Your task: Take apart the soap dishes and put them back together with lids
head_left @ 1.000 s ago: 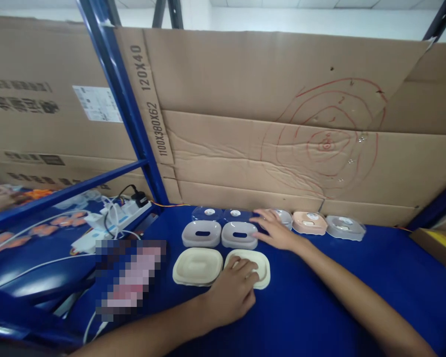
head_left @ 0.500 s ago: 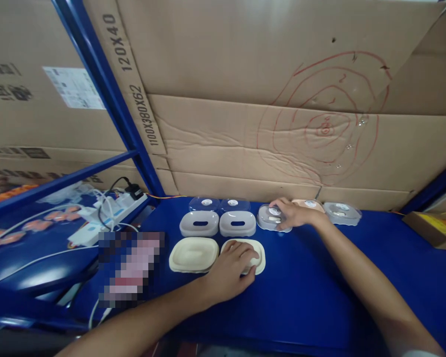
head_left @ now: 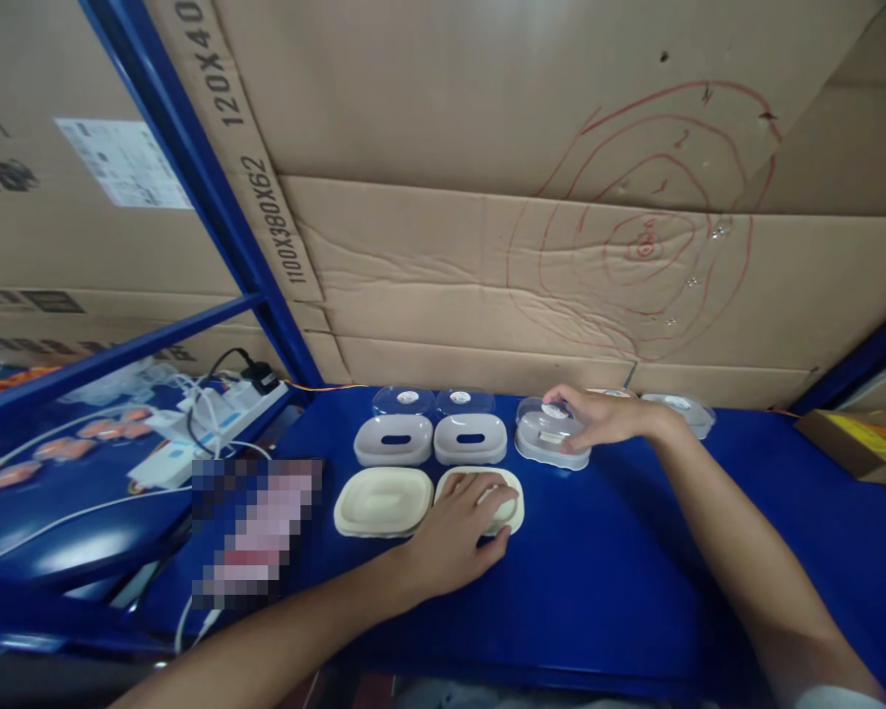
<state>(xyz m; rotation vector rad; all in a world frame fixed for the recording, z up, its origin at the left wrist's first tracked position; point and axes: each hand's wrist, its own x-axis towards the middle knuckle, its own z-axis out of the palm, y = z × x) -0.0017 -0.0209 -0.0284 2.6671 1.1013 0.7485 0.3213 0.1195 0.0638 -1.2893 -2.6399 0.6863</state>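
My left hand [head_left: 467,527] lies palm down on the right one of two cream oval trays [head_left: 515,483], fingers spread over its raised middle. The other cream tray [head_left: 384,500] sits just left of it. My right hand [head_left: 609,416] reaches round the right end of a small oval box with a clear lid [head_left: 536,443], fingers at the far side and thumb at the near side. A round white label shows on that lid. Two white oval pieces with a dark slot [head_left: 395,440] stand behind the trays, and two clear lids [head_left: 405,401] are behind those.
Another clear-lidded box [head_left: 683,416] stands at the back right, and a peach-coloured one is mostly behind my right hand. A power strip [head_left: 207,438] with cables and a blurred-out object [head_left: 266,532] are at left. An open carton [head_left: 860,443] is at right, cardboard [head_left: 413,236] behind.
My right hand has shifted slightly right, and the clear-lidded box has moved a little right and nearer with it. My left hand stays on the cream tray. The view has tilted slightly.
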